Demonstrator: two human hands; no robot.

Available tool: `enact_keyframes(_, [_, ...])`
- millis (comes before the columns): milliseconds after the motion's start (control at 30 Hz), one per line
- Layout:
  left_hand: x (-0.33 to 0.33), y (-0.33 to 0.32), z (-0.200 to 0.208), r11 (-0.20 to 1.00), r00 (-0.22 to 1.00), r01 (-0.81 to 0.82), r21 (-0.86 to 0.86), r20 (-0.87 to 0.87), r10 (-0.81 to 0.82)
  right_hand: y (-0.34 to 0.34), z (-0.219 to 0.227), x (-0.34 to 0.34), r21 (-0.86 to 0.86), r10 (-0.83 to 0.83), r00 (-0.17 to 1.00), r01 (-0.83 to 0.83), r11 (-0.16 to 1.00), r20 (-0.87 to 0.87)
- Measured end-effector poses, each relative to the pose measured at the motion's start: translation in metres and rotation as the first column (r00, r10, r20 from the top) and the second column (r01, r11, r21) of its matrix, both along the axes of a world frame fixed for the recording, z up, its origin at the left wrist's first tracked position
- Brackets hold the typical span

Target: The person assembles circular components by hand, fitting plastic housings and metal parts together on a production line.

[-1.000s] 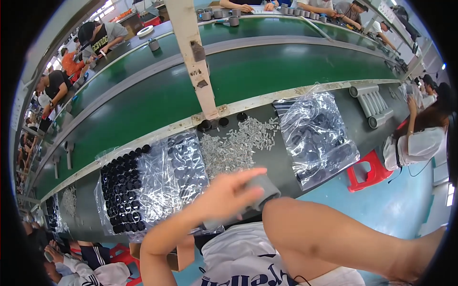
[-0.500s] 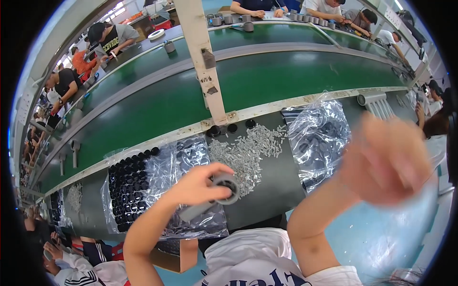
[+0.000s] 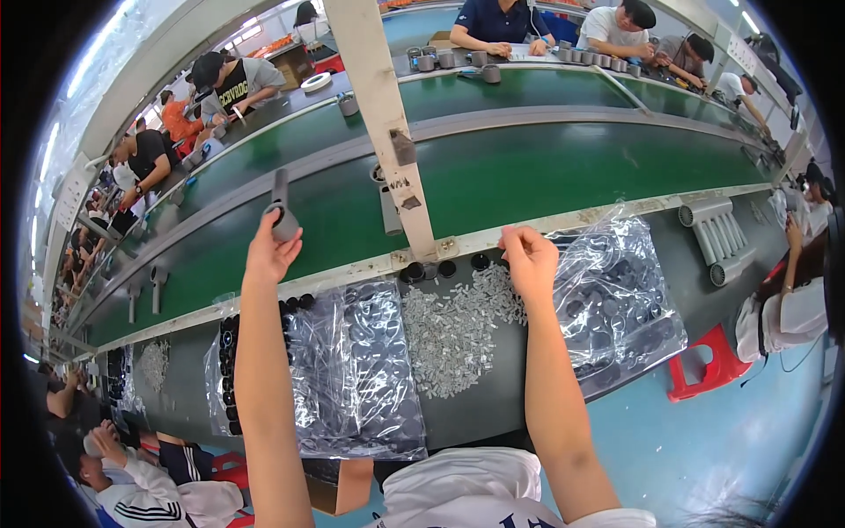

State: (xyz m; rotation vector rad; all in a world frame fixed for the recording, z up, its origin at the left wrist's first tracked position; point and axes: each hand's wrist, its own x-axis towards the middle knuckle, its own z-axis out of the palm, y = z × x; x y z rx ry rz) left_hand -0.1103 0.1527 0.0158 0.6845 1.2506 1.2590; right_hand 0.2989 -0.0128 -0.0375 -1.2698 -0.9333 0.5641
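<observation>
My left hand reaches over the green belt, its thumb and fingers closed round the wide round end of a grey hair dryer shell. The shell's handle points away from me. My right hand hovers near the bench's far edge with curled fingers pressed together; anything between them is hidden. It is beside a heap of small clear plastic pieces and a clear bag of dark round parts. Several black round caps sit along the far edge of the heap.
A pale upright post rises between my hands. Behind it, another grey shell lies on the green belt. Grey shells lie in a row at the right. A red stool is below. Co-workers sit across the belt.
My left hand has carried the grey shell forward and left, from above the bench to over the belt. My right hand has moved left from the right side to the heap's far edge.
</observation>
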Motion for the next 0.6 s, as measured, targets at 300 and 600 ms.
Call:
enact_keyframes(300, [0.034, 0.036, -0.042, 0.992, 0.878, -0.120, -0.031, -0.470, 0.092, -0.007, 0.001, -0.048, -0.042, 0.189, 0.637, -0.239, 0.970, 0.747])
enact_keyframes(600, [0.027, 0.050, -0.032, 0.998, 0.105, -0.030, 0.051, -0.993, 0.054, 0.002, -0.011, -0.071, -0.078, 0.153, 0.584, -0.152, 0.985, 0.797])
